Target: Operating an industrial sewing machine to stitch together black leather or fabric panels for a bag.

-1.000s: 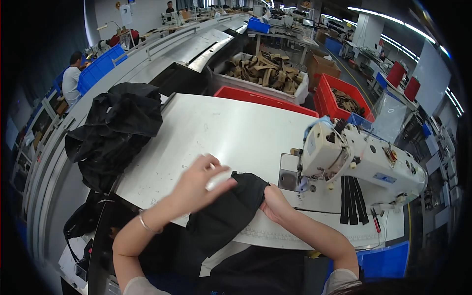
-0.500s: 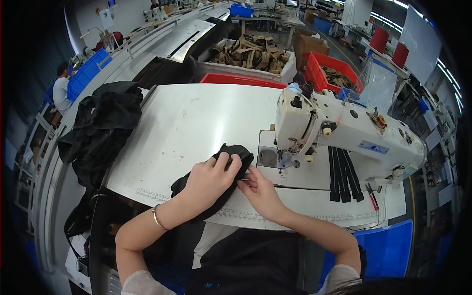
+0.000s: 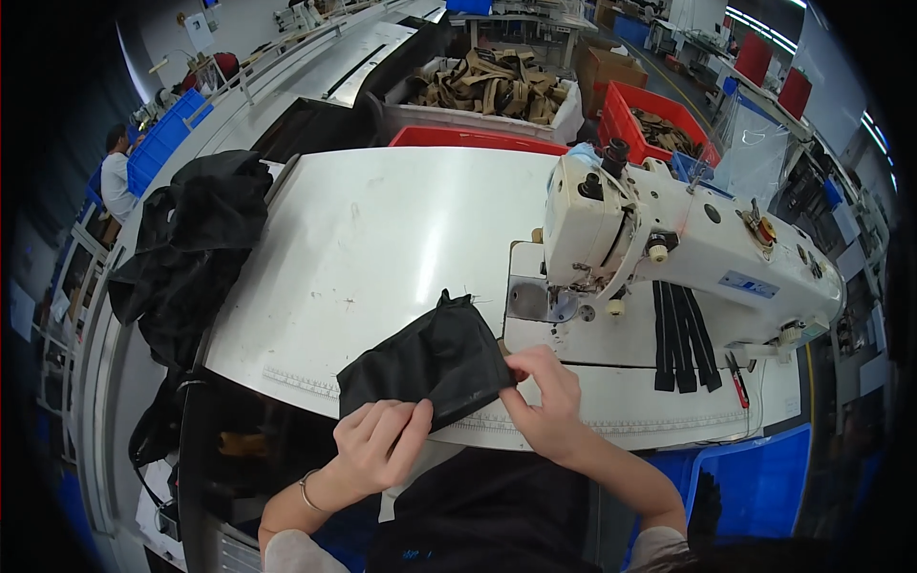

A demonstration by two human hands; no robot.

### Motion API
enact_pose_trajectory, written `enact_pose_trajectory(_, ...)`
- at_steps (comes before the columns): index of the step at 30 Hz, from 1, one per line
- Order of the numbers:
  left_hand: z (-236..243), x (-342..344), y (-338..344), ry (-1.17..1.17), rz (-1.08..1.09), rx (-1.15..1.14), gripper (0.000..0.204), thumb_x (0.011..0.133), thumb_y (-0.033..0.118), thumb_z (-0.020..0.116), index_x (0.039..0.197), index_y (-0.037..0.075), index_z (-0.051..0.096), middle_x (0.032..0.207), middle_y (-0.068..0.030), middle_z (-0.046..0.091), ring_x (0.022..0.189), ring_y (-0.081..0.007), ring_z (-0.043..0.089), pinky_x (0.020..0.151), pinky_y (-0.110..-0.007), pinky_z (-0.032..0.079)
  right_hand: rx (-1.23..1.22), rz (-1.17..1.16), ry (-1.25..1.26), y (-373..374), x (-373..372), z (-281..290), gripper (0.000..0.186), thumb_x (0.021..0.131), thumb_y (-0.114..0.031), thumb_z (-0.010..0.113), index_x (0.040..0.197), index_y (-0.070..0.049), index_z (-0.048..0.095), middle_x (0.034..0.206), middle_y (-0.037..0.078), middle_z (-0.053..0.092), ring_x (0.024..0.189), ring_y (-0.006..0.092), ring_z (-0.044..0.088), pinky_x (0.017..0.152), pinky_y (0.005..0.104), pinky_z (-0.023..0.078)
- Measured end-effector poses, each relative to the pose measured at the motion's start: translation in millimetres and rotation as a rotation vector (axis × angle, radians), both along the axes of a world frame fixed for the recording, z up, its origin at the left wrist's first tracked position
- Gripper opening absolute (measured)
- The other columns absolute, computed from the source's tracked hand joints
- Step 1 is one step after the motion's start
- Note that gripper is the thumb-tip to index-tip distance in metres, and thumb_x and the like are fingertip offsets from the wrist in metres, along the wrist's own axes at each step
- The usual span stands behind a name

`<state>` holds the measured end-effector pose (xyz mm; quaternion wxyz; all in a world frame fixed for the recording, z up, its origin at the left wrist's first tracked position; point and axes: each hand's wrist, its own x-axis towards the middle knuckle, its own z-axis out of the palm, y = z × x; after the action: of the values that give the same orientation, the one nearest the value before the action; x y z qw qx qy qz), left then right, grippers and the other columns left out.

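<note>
Centrally: one black fabric piece [image 3: 425, 355], lying flat-creased on the front of a white worktable [image 3: 358, 220], its lower edge drawn toward the person, covering part of a printed ruler scale [image 3: 621, 426]. Left hand [image 3: 380, 444], bracelet [image 3: 308, 492] at the wrist: thumb and fingers pinching the lower edge. Right hand [image 3: 544, 393]: thumb and forefinger pinching the right-hand corner.

Obstructing, right: one white sewing machine [image 3: 702, 253], its needle end just beyond the right hand, its body hiding the upper ends of several black strips [image 3: 676, 344]. Beside the strips: red-handled snips [image 3: 738, 380].

Left end of table: one crumpled heap of black fabric [image 3: 196, 239], overhanging the edge, well apart from the piece in hand.

Beyond the table: white bin [image 3: 568, 116] of tan pieces [image 3: 487, 88]; red crate [image 3: 619, 119], part-filled; two red thread cones [image 3: 754, 59]. Lower right: blue bin [image 3: 764, 477]. Far left: a seated co-worker [image 3: 117, 177] beside a blue crate [image 3: 164, 143].
</note>
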<state>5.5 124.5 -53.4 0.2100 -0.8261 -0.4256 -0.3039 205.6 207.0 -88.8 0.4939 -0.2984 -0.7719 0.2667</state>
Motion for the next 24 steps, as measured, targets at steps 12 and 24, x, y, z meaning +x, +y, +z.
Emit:
enact_pose_trajectory(12, -20.3, -7.3, -17.2, -0.189, -0.032, 0.048, 0.022, 0.066, -0.001, 0.065, 0.087, -0.002, 0.063, 0.07, -0.0046, 0.054, 0.054, -0.0152, 0.054, 0.046, -0.023, 0.042, 0.339, -0.102, -0.033, -20.5, 5.2, 3.7, 0.037, 0.059, 0.004, 0.071, 0.093, 0.0, 0.058, 0.081, 0.01, 0.056, 0.064, 0.0236, 0.056, 0.051, 0.0306, 0.045)
enact_pose_trajectory(24, 66.3, -50.4, 33.9, -0.438, 0.245, -0.224, 0.025, 0.066, -0.012, 0.066, 0.088, 0.0, 0.063, 0.074, -0.0072, 0.053, 0.061, -0.0166, 0.053, 0.054, -0.025, 0.042, 0.409, -0.046, -0.123, 5.4, -19.5, 66.5, 0.043, 0.061, 0.009, 0.068, 0.104, 0.006, 0.061, 0.084, 0.013, 0.055, 0.061, 0.019, 0.055, 0.046, 0.0271, 0.042)
